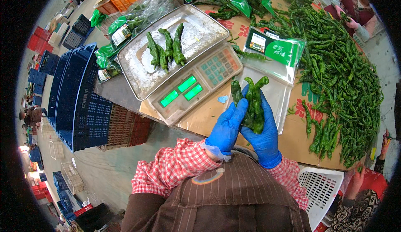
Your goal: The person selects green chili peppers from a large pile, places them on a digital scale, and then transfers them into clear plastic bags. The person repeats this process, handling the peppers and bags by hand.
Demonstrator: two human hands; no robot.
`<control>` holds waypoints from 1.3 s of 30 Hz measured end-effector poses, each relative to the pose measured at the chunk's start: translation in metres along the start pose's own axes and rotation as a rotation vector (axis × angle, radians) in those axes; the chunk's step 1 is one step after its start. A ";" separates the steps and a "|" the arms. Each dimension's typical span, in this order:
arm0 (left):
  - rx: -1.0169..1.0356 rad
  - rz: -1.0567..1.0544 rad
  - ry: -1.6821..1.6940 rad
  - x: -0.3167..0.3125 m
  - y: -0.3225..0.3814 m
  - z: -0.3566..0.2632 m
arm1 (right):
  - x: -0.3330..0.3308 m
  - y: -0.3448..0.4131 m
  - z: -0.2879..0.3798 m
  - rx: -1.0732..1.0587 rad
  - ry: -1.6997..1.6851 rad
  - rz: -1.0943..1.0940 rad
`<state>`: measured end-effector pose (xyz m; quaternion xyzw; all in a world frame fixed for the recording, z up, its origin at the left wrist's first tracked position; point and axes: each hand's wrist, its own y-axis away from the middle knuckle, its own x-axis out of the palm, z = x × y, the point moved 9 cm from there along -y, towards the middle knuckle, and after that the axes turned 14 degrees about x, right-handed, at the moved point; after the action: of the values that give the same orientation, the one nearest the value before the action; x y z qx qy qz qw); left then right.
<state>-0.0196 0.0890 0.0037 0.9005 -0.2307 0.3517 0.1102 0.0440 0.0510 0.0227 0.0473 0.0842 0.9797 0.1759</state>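
Note:
Both my hands wear blue gloves and meet around a small bunch of green peppers (256,108) in front of my chest. My left hand (227,123) has its thumb and fingers around a pepper (236,91) on the bunch's left side. Around the right side and lower ends curls my right hand (263,138). Several more green peppers (169,48) lie on the metal pan (200,22) of a digital scale, whose display (187,84) glows green. Just beyond my hands lie flat clear plastic bags (275,72) with green printed tops.
A large heap of green peppers (338,75) covers the table's right side. Filled bags (125,28) lie behind and left of the scale. Stacked blue crates (83,106) stand left of the table, and a white plastic basket (322,185) is at my right. Co-workers' hands (347,18) handle peppers across the table.

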 end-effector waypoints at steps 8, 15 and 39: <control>0.053 -0.036 -0.178 -0.017 -0.007 -0.009 | -0.004 0.001 -0.009 0.102 -0.024 -0.001; 0.241 0.032 -0.154 0.000 -0.006 -0.030 | -0.002 0.005 -0.008 0.202 -0.286 0.063; 0.085 -0.040 -0.178 -0.027 -0.019 -0.020 | -0.001 0.007 -0.015 0.250 -0.285 0.134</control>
<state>-0.0393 0.1214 -0.0011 0.9365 -0.2064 0.2775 0.0578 0.0406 0.0417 0.0092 0.2127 0.1759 0.9545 0.1131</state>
